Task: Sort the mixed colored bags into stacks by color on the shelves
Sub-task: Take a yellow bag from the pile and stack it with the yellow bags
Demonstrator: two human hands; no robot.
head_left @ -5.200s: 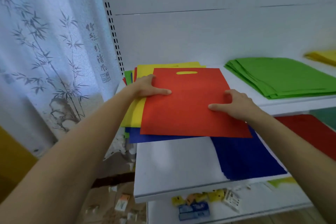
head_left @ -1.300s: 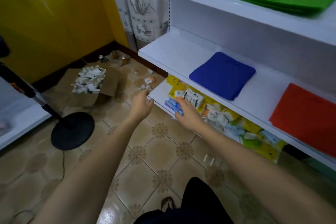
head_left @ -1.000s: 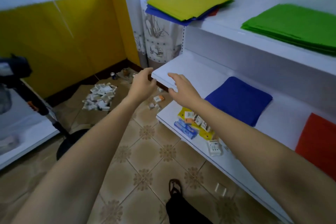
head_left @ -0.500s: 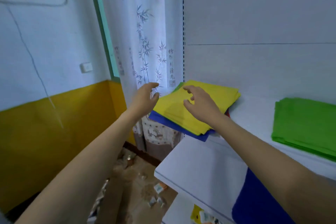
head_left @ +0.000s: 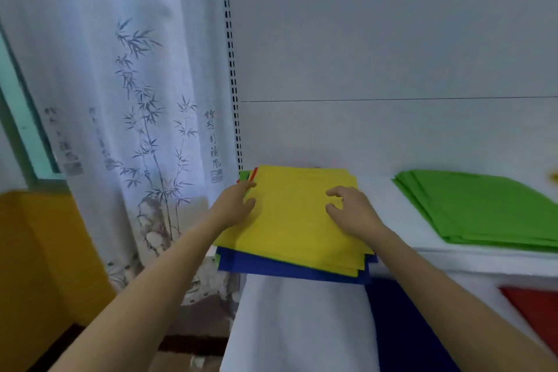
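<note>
The mixed pile of bags lies at the left end of the top shelf (head_left: 422,257), with a yellow bag (head_left: 296,220) on top and a blue bag (head_left: 271,266) sticking out beneath; green and red edges peek out at its far left corner. My left hand (head_left: 238,205) rests at the yellow bag's left edge with its fingers loosely bent. My right hand (head_left: 350,208) hovers on the yellow bag's right part, fingers slightly curled and holding nothing. A green stack (head_left: 483,205) lies further right on the same shelf. On the shelf below are a blue stack (head_left: 401,326) and a red stack (head_left: 537,311).
A white bamboo-print curtain (head_left: 120,130) hangs left of the shelf unit. The white back panel (head_left: 392,69) with a slotted upright (head_left: 232,84) rises behind the bags. A yellow wall (head_left: 36,266) is at lower left.
My view rose from the floor and lower shelves to the top shelf. Both hands came up and forward onto the mixed pile; the red bag held earlier now lies on the lower shelf.
</note>
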